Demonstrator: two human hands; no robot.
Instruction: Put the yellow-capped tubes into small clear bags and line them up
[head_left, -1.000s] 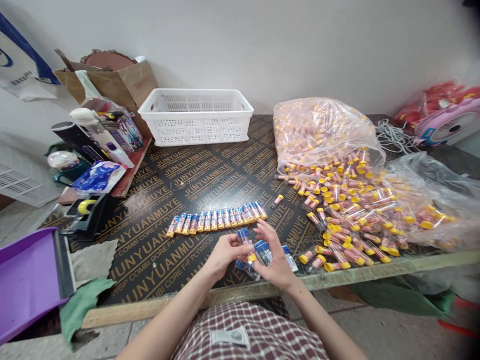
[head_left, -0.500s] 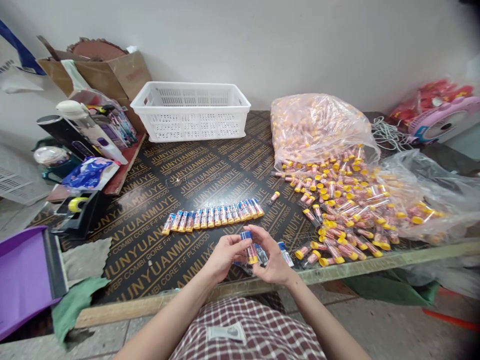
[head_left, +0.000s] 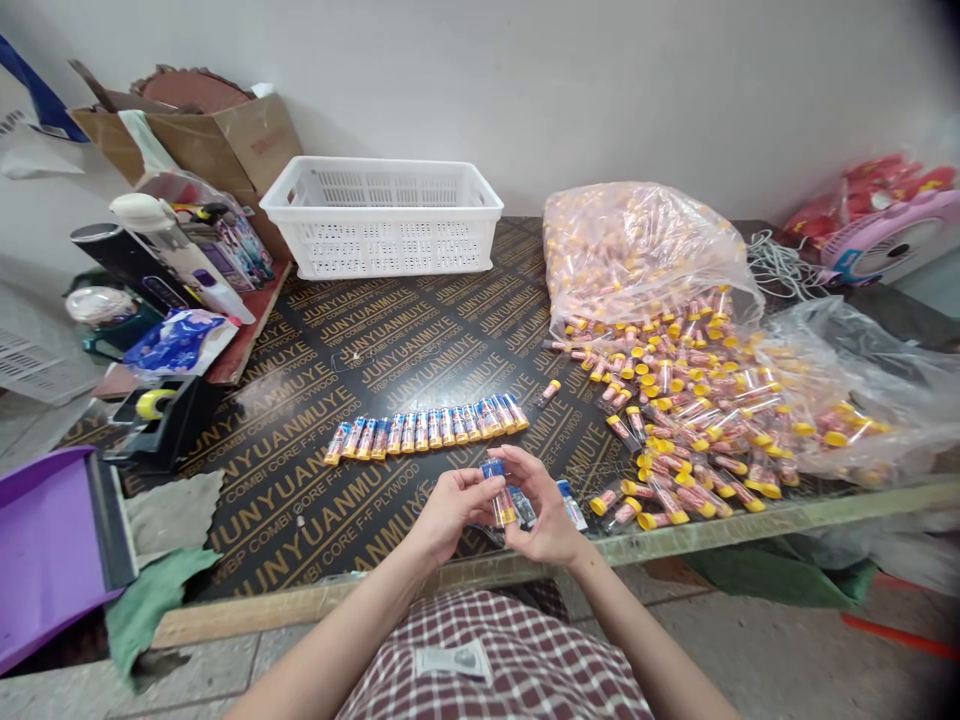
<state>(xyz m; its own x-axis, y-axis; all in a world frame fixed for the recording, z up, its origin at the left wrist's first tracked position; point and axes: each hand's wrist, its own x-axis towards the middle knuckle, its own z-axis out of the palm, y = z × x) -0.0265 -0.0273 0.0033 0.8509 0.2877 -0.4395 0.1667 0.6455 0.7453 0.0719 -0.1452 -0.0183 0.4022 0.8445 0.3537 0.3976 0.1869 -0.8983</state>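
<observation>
Near the table's front edge, my left hand point(head_left: 450, 515) and my right hand point(head_left: 544, 515) hold one small clear tube point(head_left: 499, 492) between them, with a blue top and a yellow bottom. Its blue end points away from me. Partly hidden behind my right hand lie blue-and-white printed pieces point(head_left: 571, 505). Beyond my hands, a slanting row of blue-and-yellow tubes point(head_left: 427, 430) lies side by side. A single yellow-capped tube point(head_left: 550, 392) sits right of the row, beside a large pile of yellow-capped tubes point(head_left: 690, 400).
A white basket point(head_left: 382, 240) stands at the back. Behind the pile is a full plastic bag point(head_left: 637, 245); a pink fan point(head_left: 892, 240) is far right. Bottles point(head_left: 165, 235), a cardboard box point(head_left: 251, 145), a tape dispenser point(head_left: 169, 425) and a purple dustpan point(head_left: 52, 550) are left.
Both hands keep their grip on the tube, with barely any movement. The view has shifted very slightly.
</observation>
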